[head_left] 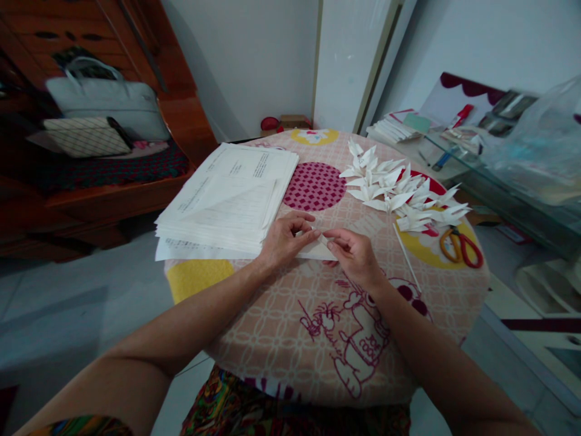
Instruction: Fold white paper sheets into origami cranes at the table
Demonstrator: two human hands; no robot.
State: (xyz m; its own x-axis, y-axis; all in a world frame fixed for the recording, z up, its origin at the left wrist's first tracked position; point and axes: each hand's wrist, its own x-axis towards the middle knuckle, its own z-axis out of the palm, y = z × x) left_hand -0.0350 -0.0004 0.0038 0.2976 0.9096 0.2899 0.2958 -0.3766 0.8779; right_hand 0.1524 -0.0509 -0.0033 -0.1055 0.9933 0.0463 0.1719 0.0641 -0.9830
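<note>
Between my two hands, near the middle of the round table, lies a small folded piece of white paper [318, 249]. My left hand [290, 236] has its fingers closed on the paper's left part, thumb on top. From the other side my right hand [353, 251] pinches the paper's right edge between thumb and fingers. Left of my hands is a thick stack of printed sheets [218, 200], with a folded corner on top. To the right, several folded paper cranes [390, 184] are heaped together. The exact fold under my fingers is partly hidden.
Scissors [460, 247] with orange and red handles lie at the table's right edge, near a thin white stick [407, 257]. A patterned cloth [272, 333] covers the table. A glass shelf [521, 188] with a plastic bag stands right; a wooden bench [131, 184] with bags stands left.
</note>
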